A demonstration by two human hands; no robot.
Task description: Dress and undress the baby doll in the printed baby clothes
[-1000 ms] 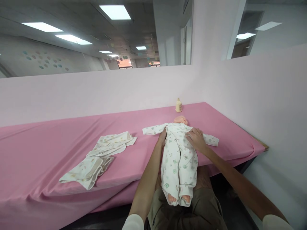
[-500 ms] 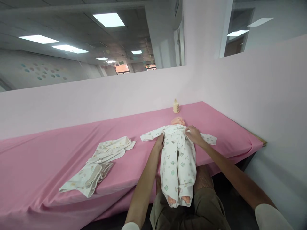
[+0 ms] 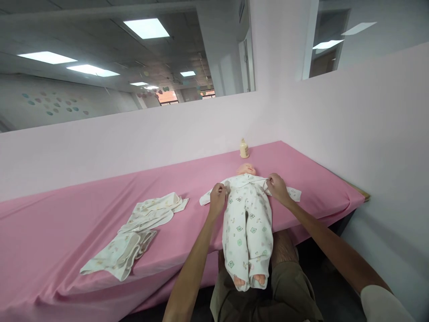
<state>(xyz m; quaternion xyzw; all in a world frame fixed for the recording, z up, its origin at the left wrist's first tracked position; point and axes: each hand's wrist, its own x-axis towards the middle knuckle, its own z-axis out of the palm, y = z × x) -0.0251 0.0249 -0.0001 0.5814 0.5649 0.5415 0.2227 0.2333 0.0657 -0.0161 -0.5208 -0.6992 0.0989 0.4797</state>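
A baby doll (image 3: 246,169) lies on its back, its feet hanging over the table's near edge by my knees. It wears a long-sleeved white printed shirt (image 3: 246,180) and matching printed trousers (image 3: 239,230). My left hand (image 3: 217,199) is closed, its fingertips pinching the shirt's cloth at the doll's side, over the sleeve on the left. On the other side, my right hand (image 3: 278,190) pinches the shirt near the sleeve on the right. Both sleeves stretch out sideways, and the hands partly cover them.
Folded printed baby clothes (image 3: 134,237) lie on the pink-covered table (image 3: 187,179) to the left. A cream pump bottle (image 3: 244,149) stands behind the doll's head, close to the wall. A wall (image 3: 385,134) bounds the right side. The table's near edge meets my legs.
My left hand has come up from under the doll's side onto the shirt by the sleeve. My right hand has shifted outward to the right. The view has turned slightly.
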